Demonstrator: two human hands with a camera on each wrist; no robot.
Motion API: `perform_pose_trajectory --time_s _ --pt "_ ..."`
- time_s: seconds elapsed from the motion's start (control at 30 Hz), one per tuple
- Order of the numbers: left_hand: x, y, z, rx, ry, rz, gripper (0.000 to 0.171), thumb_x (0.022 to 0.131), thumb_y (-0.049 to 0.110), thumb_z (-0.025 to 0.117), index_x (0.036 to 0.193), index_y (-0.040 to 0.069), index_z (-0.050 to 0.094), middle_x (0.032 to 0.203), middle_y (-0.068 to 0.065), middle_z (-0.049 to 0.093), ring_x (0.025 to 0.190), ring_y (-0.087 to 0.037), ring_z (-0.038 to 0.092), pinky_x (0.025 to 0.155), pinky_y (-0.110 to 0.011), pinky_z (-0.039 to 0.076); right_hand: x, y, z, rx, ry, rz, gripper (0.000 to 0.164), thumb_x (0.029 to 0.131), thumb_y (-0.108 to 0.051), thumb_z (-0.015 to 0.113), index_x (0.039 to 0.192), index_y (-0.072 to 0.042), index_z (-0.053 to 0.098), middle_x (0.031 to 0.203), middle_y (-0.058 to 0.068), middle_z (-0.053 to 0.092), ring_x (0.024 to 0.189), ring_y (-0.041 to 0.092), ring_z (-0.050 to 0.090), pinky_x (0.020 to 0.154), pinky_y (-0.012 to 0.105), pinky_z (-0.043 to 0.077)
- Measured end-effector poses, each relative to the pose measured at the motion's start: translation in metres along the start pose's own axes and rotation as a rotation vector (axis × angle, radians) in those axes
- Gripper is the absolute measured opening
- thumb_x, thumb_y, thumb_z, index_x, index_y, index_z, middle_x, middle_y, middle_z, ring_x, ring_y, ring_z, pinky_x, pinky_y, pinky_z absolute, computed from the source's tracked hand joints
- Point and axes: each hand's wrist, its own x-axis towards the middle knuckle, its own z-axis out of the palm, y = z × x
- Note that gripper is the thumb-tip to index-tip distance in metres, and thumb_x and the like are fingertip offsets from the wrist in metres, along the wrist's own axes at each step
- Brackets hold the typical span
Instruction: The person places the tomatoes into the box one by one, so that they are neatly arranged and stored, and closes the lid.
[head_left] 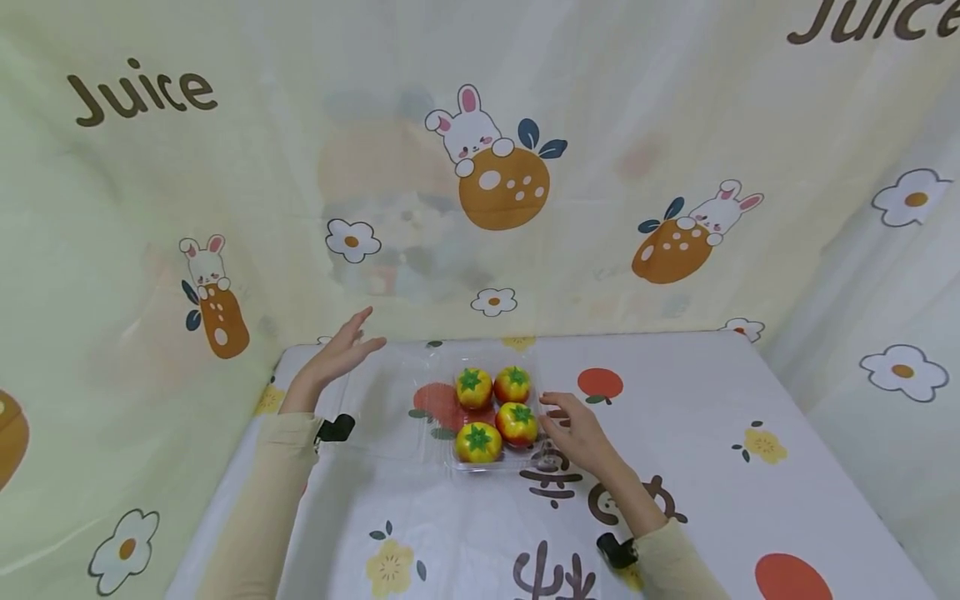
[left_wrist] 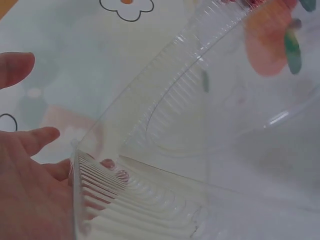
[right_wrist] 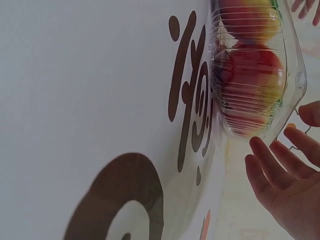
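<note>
A clear plastic clamshell box (head_left: 472,468) lies on the table, its lid (left_wrist: 175,120) raised on the left side. Inside stand several yellow-red toy fruits (head_left: 478,442) with green star-shaped tops, grouped towards the box's right half. My left hand (head_left: 337,360) is at the lid's outer left edge, fingers extended; the left wrist view puts some fingertips behind the lid's ribbed corner, and whether they press it I cannot tell. Beside the box's right wall is my right hand (head_left: 576,429), fingers relaxed, fingertips close to the rim and holding nothing.
A white tablecloth (head_left: 675,433) printed with fruit, flowers and brown lettering covers the table. Behind it and at both sides hang pale curtains (head_left: 585,275) with rabbit, flower and "Juice" prints. Each wrist carries a small black camera (head_left: 617,551).
</note>
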Motion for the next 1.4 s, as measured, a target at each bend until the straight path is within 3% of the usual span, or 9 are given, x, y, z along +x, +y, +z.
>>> perform_pose_trajectory --time_s 0.4,0.6,0.77,1.1,1.3,1.4 --pt "-0.004 0.03 0.0 0.078 -0.022 -0.069 0.078 0.103 0.041 0.044 0.158 0.005 0.003 0.164 -0.019 0.004 0.148 -0.04 0.009 0.114 -0.057 0.018 -0.001 0.001 0.001 -0.002 -0.041 0.051 0.041 0.097 -0.015 0.061 0.134 0.001 0.054 0.138 0.019 0.052 0.111 0.037 0.062 0.091 0.05 0.051" --pt "-0.009 0.041 -0.001 0.104 -0.04 -0.086 0.077 0.103 0.041 0.043 0.158 0.006 0.003 0.164 -0.018 0.002 0.149 -0.036 0.002 0.116 -0.056 0.012 -0.002 -0.001 0.001 0.011 -0.042 0.044 0.04 0.096 -0.015 0.062 0.132 0.002 0.056 0.14 0.021 0.05 0.111 0.038 0.062 0.091 0.051 0.051" --pt "-0.01 0.047 0.001 0.141 -0.036 -0.087 0.076 0.103 0.042 0.04 0.158 0.005 0.003 0.164 -0.019 0.002 0.149 -0.038 -0.003 0.116 -0.058 0.006 -0.002 -0.001 0.003 0.005 -0.033 0.027 0.04 0.096 -0.014 0.062 0.132 0.003 0.055 0.14 0.022 0.05 0.11 0.038 0.063 0.09 0.05 0.052" --pt "-0.013 0.058 0.003 0.139 -0.041 -0.053 0.074 0.104 0.039 0.04 0.158 0.004 0.003 0.164 -0.018 0.003 0.149 -0.036 -0.001 0.116 -0.056 0.008 -0.003 -0.002 0.004 -0.001 -0.03 0.004 0.042 0.096 -0.013 0.062 0.132 0.005 0.055 0.138 0.023 0.052 0.107 0.038 0.064 0.086 0.048 0.054" --pt "-0.011 0.069 0.008 0.15 -0.008 -0.019 0.074 0.104 0.037 0.041 0.157 0.002 0.003 0.163 -0.02 0.003 0.149 -0.035 0.0 0.117 -0.055 0.01 -0.001 -0.006 0.004 0.009 -0.026 0.001 0.043 0.096 -0.013 0.063 0.134 0.004 0.054 0.137 0.022 0.053 0.106 0.036 0.065 0.085 0.047 0.054" --pt "-0.011 0.075 0.012 0.145 0.048 -0.048 0.074 0.103 0.038 0.042 0.156 -0.001 0.007 0.159 -0.027 0.003 0.146 -0.04 0.012 0.115 -0.056 0.017 -0.001 -0.007 0.004 0.006 -0.022 0.001 0.042 0.095 -0.012 0.063 0.134 0.004 0.054 0.139 0.022 0.052 0.106 0.036 0.065 0.085 0.046 0.054"
